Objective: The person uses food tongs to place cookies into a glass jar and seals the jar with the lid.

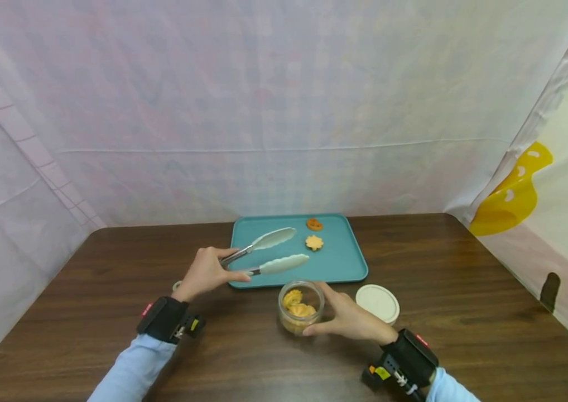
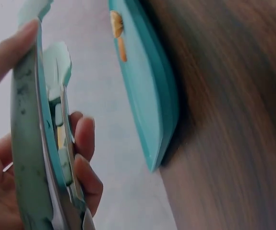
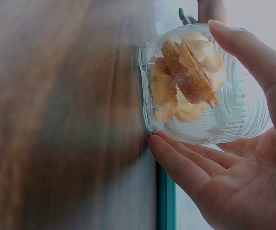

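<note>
In the head view my left hand [image 1: 210,273] grips a pair of tongs [image 1: 274,239] with pale green scalloped tips, spread apart above the blue tray [image 1: 349,274]. The left wrist view shows the thumb on one arm of the tongs [image 2: 30,143] and fingers curled round the other. My right hand [image 1: 349,317] holds a glass jar [image 1: 300,329] from its right side, thumb at the front. Several golden cookies [image 3: 186,76] lie inside the jar, which stands lidless on the table in front of the tray. On the tray sit a flower-shaped cookie [image 1: 314,243] and a pretzel [image 1: 314,224].
A round white lid [image 1: 378,303] lies on the brown wooden table [image 1: 465,312], just behind my right hand. Pale fabric [image 1: 284,111] hangs at the table's far edge and along both sides. A yellow patterned shape [image 1: 512,195] is at the right.
</note>
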### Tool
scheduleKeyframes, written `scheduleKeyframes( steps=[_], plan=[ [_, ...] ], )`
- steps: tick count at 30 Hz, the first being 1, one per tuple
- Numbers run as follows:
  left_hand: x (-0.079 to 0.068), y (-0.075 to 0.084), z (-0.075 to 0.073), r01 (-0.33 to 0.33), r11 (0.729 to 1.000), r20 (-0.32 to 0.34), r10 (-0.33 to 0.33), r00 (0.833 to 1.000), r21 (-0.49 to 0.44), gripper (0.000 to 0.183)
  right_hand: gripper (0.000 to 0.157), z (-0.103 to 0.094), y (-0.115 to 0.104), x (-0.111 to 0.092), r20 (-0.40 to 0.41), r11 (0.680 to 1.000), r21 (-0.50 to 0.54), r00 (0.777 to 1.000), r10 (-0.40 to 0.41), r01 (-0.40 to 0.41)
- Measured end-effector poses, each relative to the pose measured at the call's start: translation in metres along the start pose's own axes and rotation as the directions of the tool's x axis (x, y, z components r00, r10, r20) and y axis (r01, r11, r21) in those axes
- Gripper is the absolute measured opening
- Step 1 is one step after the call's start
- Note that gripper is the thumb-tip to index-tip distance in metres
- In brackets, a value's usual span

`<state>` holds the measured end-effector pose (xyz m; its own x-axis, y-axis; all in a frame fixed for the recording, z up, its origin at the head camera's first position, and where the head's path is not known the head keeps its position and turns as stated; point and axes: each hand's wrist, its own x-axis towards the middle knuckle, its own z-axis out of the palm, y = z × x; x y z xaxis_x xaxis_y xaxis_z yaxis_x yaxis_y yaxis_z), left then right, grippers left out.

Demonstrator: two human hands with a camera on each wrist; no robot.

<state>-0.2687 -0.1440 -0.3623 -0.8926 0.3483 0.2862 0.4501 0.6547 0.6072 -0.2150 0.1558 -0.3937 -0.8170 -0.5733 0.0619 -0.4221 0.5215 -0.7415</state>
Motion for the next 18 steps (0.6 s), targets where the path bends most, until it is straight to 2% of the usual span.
scheduleKeyframes(
  steps=[8,18],
  plan=[
    [0.016,0.004,0.015,0.065,0.995,-0.003,-0.065,0.998,0.078,0.069,0.086,0.0,0.001,0.0,0.005,1.0,0.011,1.0,-0.016,0.016],
    [0.035,0.005,0.032,0.15,0.975,-0.002,-0.151,0.988,0.167,0.073,0.084,0.001,0.002,0.001,-0.002,1.0,0.011,1.0,-0.021,0.021]
  ],
)
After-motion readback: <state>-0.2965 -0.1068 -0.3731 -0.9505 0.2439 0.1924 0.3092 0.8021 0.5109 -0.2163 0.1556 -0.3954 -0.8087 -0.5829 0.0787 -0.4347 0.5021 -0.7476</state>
